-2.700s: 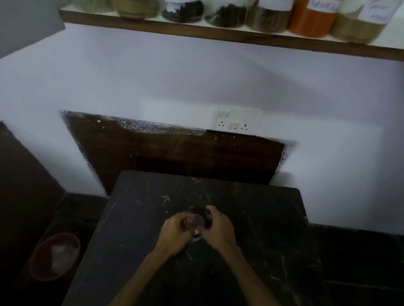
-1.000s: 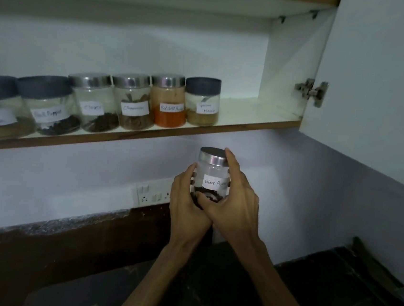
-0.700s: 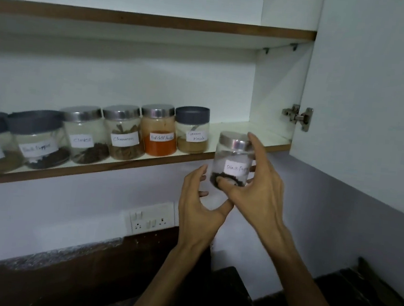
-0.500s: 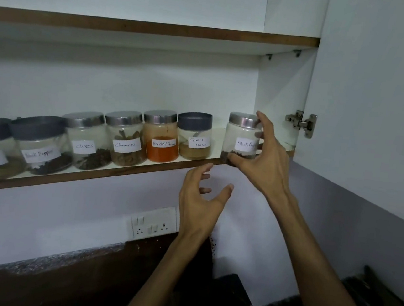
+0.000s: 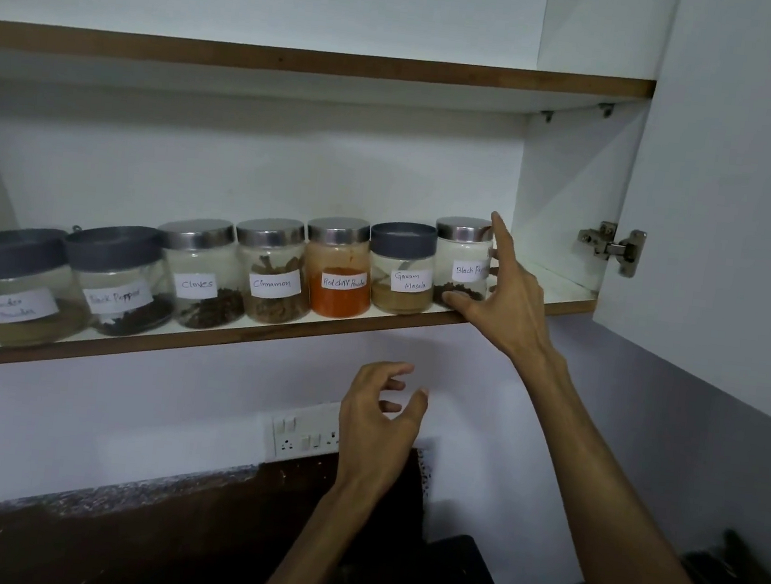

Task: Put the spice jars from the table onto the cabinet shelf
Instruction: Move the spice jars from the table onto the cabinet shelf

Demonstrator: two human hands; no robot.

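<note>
A clear jar labelled black pepper (image 5: 461,252), with a steel lid, stands on the cabinet shelf (image 5: 226,339) at the right end of a row of jars. My right hand (image 5: 510,305) still holds it, thumb at its base and forefinger up by the lid. It stands right beside the garam masala jar (image 5: 402,270). Further left are the red chilli powder jar (image 5: 338,268), the cinnamon jar (image 5: 274,270), the cloves jar (image 5: 200,272) and several more. My left hand (image 5: 376,426) hangs below the shelf with fingers spread, holding nothing.
The open cabinet door (image 5: 742,186) with its hinge (image 5: 616,247) is close on the right. A bare stretch of shelf lies right of the black pepper jar. A switchboard (image 5: 302,435) sits on the wall below, and the dark table (image 5: 438,583) is at the bottom.
Both hands lifted the black pepper jar from the table. My left hand let go and dropped, and my right hand set the jar on the shelf next to the garam masala jar.
</note>
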